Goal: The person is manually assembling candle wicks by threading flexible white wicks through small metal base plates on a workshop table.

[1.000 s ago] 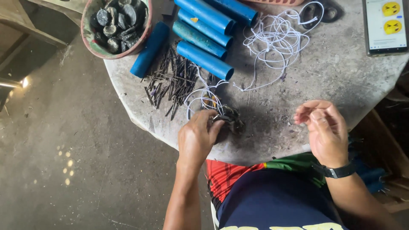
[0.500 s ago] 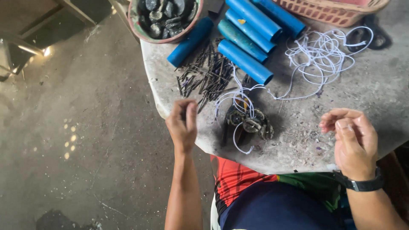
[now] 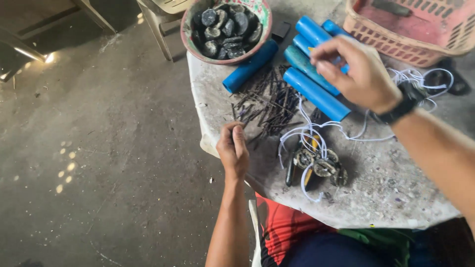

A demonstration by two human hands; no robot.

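Left hand [image 3: 233, 151] sits at centre frame, at the near left edge of the worktop [image 3: 386, 188]. Its grip is narrow: thumb and fingers pinch together at the lower tip of the nail pile [image 3: 269, 101]. I cannot tell whether a nail is actually caught between them.

Right hand [image 3: 354, 69] hovers in the upper right of the frame, over the blue pipes [image 3: 316, 94]. Grip is part closed, fingertips drawn toward the thumb above the upper pipes; I cannot tell if it holds anything. Black watch [image 3: 403, 104] on that wrist.

The nails lie in a dark scatter at upper centre, between one pipe lying apart on the left and the main row of pipes on the right. The pipes lie side by side, slanting from upper centre down to the right.

White cord [image 3: 309, 133] loops from the pipes down toward centre frame and runs right under the wrist. Round dark discs [image 3: 324, 165] lie bunched in the cord's lower loops, right of the left hand, beside a dark tool with a yellow part.

Bowl [image 3: 260, 10] at top centre, full of dark round pieces. Pink basket [image 3: 396, 44] at top right. Concrete floor [image 3: 99, 158] fills the left of the frame.
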